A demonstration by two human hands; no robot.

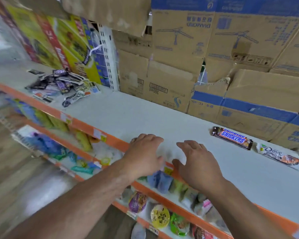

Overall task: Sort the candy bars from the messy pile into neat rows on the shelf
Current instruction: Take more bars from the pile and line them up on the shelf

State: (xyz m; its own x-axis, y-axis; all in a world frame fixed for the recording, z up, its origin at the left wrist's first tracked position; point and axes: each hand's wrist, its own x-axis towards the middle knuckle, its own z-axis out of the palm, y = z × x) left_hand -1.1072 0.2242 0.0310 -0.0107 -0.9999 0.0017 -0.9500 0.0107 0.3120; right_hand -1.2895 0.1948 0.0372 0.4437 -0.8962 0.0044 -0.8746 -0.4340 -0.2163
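A messy pile of candy bars point(59, 83) in dark, purple and white wrappers lies at the far left of the grey shelf point(124, 112). At the right of the shelf a Snickers bar point(232, 138) lies flat, and a white Dove bar point(277, 156) lies just right of it. My left hand point(144, 153) hovers over the shelf's orange front edge, fingers spread and empty. Beside it, my right hand point(197, 163) is also open and empty, palm down. Both hands are well apart from the pile and from the two bars.
Cardboard boxes point(214, 66) stand along the back of the shelf. Colourful cartons point(62, 42) lean behind the pile at the left, next to a white slotted upright point(109, 57). Lower shelves point(159, 209) hold snack cups and packets. The floor point(12, 178) shows at the lower left.
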